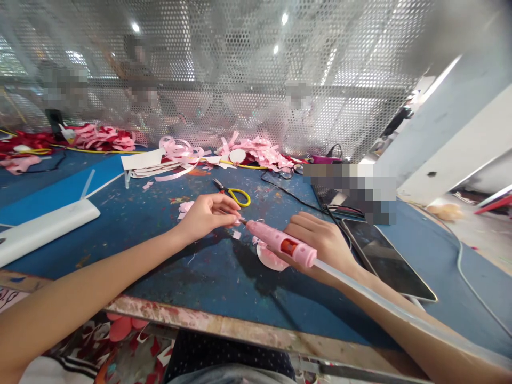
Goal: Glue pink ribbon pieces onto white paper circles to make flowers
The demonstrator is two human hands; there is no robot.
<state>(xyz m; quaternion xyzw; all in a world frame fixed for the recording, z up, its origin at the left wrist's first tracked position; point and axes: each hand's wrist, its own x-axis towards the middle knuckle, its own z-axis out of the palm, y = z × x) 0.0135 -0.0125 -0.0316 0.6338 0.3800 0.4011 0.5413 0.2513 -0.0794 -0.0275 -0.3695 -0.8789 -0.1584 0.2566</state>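
The right hand (324,242) is wrapped closed around a pink glue gun (280,243), a clear glue stick (360,290) trailing back from it along the forearm, and its nozzle is aimed left at a small pink paper piece (236,220) pinched between the fingertips of the left hand (206,215). The piece sits just above the blue worktable (168,261), right at the nozzle tip, and a round pink paper disc (269,258) lies on the table under the gun. From where I stand, the glueing looks best done with a small dot only, since the piece is tiny and the fingertips are very near the hot tip; I would keep the pinch at the far edge of the paper and steady the right wrist on the table. Yellow-handled scissors (236,193) lie just beyond the left hand, a tablet (384,256) rests beside the right wrist, and heaps of pink paper scraps (256,150) line the back of the table by the perforated metal screen (240,80).
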